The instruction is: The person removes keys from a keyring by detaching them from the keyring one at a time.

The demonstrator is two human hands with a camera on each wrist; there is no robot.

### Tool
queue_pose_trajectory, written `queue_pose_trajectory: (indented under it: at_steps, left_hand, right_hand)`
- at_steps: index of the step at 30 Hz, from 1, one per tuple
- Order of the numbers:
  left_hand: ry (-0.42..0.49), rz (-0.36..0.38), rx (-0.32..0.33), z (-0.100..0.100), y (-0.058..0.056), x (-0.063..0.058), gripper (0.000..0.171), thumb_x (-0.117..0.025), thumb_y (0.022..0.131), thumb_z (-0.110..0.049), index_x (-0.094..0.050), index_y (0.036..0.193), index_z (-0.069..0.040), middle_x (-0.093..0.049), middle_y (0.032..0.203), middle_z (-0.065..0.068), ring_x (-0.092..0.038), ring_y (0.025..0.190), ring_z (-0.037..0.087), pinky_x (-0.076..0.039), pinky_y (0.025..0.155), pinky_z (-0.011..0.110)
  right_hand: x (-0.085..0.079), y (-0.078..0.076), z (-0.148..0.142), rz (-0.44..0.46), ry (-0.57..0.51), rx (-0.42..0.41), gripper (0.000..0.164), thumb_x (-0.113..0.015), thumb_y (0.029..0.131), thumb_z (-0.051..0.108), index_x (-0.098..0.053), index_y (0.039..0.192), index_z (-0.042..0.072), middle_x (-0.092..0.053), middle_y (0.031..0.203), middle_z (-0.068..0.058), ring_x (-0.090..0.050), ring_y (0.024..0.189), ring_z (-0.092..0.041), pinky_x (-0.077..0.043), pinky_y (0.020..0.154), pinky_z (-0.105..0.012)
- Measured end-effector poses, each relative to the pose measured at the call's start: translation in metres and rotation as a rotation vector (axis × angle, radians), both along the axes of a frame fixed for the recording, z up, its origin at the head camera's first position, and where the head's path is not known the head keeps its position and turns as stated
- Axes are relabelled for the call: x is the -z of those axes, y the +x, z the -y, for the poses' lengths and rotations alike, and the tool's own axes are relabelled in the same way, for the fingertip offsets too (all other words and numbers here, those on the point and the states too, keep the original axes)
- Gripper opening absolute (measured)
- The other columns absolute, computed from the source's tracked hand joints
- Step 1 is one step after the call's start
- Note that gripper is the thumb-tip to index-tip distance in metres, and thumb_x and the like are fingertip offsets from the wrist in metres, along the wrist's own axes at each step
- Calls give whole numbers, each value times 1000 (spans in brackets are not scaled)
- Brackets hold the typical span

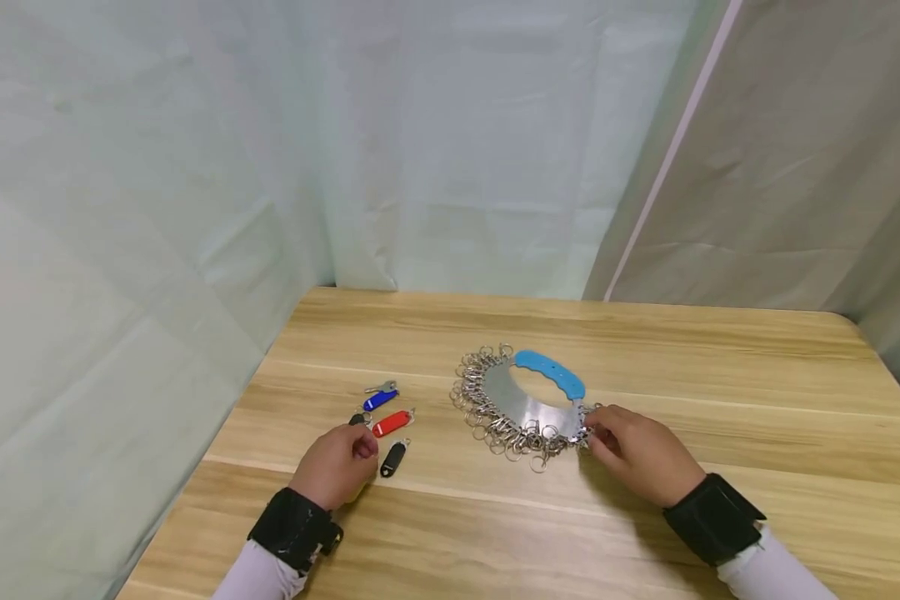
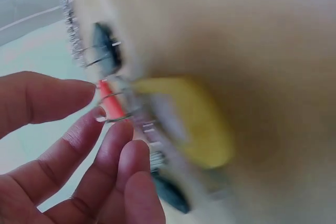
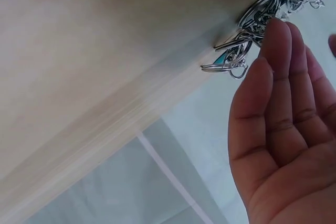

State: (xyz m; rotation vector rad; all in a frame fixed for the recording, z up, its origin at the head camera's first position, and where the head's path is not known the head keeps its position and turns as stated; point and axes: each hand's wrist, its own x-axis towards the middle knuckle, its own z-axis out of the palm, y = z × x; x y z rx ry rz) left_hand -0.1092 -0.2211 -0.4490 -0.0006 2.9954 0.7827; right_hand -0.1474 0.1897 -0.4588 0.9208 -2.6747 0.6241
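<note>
My left hand (image 1: pixel 336 467) holds a key ring between thumb and forefinger. From that ring hangs a yellow key tag (image 2: pixel 210 124) with a pale label, mostly hidden under the hand in the head view. Around it lie a red key tag (image 1: pixel 392 423), a black key tag (image 1: pixel 393 458) and a blue key tag (image 1: pixel 380 401) with a key. Farther right is a curved metal plate (image 1: pixel 521 404) with a blue handle (image 1: pixel 550 372), its edge lined with clips and rings (image 1: pixel 480 417). My right hand (image 1: pixel 641 454) touches the clips at its right end, fingers only slightly bent.
Another dark tag (image 1: pixel 357 418) shows just beyond the left hand. The wooden table (image 1: pixel 757 375) reaches back to pale hanging sheets (image 1: pixel 457 150). A black band (image 1: pixel 296 525) wraps the left wrist, and a black band (image 1: pixel 712 518) the right.
</note>
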Motion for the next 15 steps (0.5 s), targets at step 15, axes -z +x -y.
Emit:
queue_pose_trajectory:
  at_steps: [15]
  left_hand:
    - [104,-120,151,-55,-22,-40,6,-63,91,-22,-64,88,-17,-60,81,-6,-55,76,11,-46,69,33]
  right_hand:
    - [-1,-5,2,-22,-73,54,10,-54,97,17,-61,90,17,-54,75,10,-54,74,-10,-44,70,-37]
